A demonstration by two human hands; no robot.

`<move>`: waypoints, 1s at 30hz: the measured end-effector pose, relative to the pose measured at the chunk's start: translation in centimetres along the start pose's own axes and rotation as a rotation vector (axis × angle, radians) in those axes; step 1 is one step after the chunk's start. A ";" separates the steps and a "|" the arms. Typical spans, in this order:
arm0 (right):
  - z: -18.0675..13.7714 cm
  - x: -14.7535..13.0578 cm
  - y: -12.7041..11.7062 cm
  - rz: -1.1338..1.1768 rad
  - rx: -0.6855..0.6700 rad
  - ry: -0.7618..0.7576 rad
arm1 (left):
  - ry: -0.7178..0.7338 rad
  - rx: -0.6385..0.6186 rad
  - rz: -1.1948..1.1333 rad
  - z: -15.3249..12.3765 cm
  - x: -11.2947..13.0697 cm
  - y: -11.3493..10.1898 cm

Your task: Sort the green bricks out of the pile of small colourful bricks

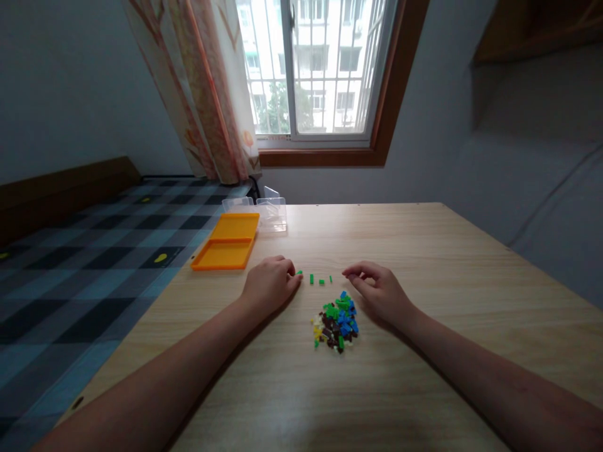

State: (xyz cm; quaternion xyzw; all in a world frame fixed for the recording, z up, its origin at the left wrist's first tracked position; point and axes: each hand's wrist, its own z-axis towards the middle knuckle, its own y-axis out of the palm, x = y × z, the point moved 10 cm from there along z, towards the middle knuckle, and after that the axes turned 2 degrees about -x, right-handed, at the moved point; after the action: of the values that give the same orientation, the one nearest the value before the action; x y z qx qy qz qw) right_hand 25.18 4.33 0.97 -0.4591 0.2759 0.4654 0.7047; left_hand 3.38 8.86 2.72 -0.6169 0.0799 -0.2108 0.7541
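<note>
Head view: mid-frame, left hand (pixel 270 280) fingers touch green brick (pixel 299 272), right hand's (pixel 380 292) pinched; can't tell if either's gripping. Imo nudge lightly, clear of pile (pixel 338 321).

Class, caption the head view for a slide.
Left hand and right hand flank a row of green pieces beyond a colourful pile, an orange tray nearby.

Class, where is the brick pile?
In the head view, the brick pile lies right of centre, below the row of green pieces, near the right hand.
</note>
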 end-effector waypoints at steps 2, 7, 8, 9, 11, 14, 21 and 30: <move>0.1 0.0 0.1 -0.013 -0.012 -0.012 | 0.024 -0.010 -0.013 -0.1 0.4 0.2; 0.2 0.7 0.2 -0.030 -0.046 -0.011 | 0.084 0.019 -0.061 -0.2 0.6 0.1; 0.2 0.9 0.3 -0.044 -0.057 -0.007 | 0.093 0.030 -0.071 -0.2 0.5 0.0; 0.2 1.0 0.4 -0.059 -0.068 -0.003 | 0.103 0.037 -0.081 -0.2 0.4 0.0; 0.2 1.0 0.6 -0.094 -0.088 -0.011 | 0.123 0.043 -0.101 -0.2 0.4 0.1; 0.2 0.4 0.8 -0.142 -0.116 -0.062 | 0.141 0.042 -0.125 -0.2 0.5 0.3; -0.3 -1.5 1.8 -0.169 -0.305 -0.273 | 0.145 0.071 -0.166 -0.5 1.3 0.4; -0.5 -1.4 1.7 -0.298 -0.365 -0.352 | 0.257 0.096 -0.241 -0.9 2.4 0.2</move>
State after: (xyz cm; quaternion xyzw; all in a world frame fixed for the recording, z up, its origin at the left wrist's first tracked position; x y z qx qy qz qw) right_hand 23.02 3.53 1.24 -0.5258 -0.0094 0.4710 0.7082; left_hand 5.24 7.05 2.61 -0.5533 0.0910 -0.3803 0.7355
